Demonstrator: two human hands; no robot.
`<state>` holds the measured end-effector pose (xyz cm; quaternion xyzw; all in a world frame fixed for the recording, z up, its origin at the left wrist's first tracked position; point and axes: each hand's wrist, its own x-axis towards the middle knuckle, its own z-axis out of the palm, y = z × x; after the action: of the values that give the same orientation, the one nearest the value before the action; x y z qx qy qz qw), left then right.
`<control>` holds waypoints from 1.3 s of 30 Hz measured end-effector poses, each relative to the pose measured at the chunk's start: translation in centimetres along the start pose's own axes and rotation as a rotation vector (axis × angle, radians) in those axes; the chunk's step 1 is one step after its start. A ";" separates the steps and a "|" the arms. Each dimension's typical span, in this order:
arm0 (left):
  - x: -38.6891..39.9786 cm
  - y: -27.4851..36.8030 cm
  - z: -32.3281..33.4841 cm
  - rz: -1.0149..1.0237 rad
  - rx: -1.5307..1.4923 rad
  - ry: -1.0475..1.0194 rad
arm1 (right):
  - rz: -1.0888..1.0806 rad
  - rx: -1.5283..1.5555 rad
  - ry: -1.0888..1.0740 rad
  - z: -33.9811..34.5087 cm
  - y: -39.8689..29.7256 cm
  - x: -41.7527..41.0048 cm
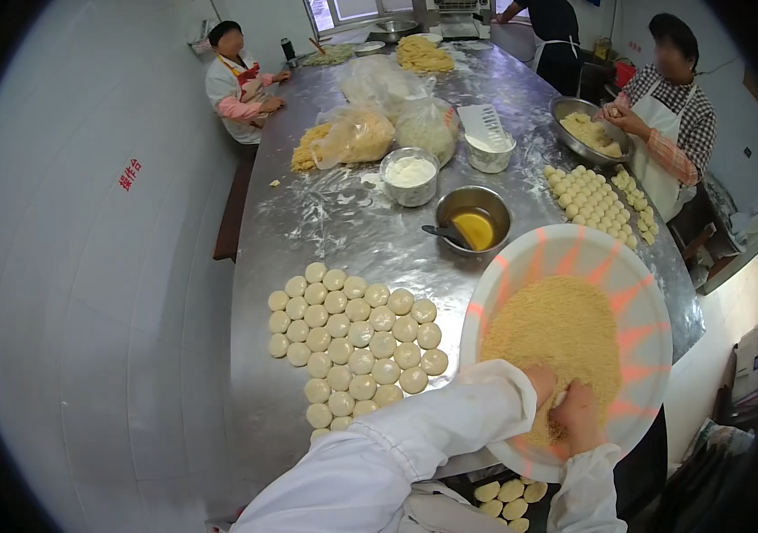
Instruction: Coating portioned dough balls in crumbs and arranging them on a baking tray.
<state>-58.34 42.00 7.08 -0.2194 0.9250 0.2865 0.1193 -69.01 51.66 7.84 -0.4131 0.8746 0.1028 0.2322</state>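
Note:
A large pale plastic basin (645,313) with red-orange rays holds a bed of tan sesame-like seeds (552,320). My left hand (541,384) reaches down into the seeds, its fingers mostly hidden. Beside it my right hand (578,414) curls at the seeds' near side. A small pale piece of dough (559,399) shows against its fingers, largely covered. Left of the basin, flat round dough pieces (361,333) lie in close rows with a glossy top; my left sleeve covers the nearest ones. Below the basin, a dark tray holds several seed-coated pieces (510,492).
Past the dough rounds stand a steel bowl (445,206) of yellow liquid with a black-handled utensil, and a tub of white powder (411,170). Bagged dough or filling (360,136) lies farther back. At right, a person works over a steel bowl (568,143) near rows of dough balls (588,200).

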 end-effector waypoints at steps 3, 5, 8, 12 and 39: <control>-0.5 -0.1 -0.1 0.087 -0.112 -0.088 | -0.035 -0.034 -0.028 0.5 0.0 0.0; -0.2 -0.2 -0.5 0.031 -0.172 -0.105 | -0.129 -0.030 -0.067 0.2 -0.4 -0.3; 0.8 -1.0 1.0 -0.059 -0.202 -0.038 | -0.052 0.016 -0.036 0.3 -1.1 -0.5; 0.9 -1.4 1.3 -0.045 -0.155 0.003 | -0.087 -0.083 0.048 0.3 -0.8 -0.3; -7.6 3.4 -7.3 0.059 -2.457 -0.166 | -0.633 1.305 1.383 -7.9 -3.9 -10.7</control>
<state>-54.00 42.87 17.25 -0.1461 0.0356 0.9820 -0.1144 -62.67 53.48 20.09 -0.3876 0.5525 -0.7265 -0.1293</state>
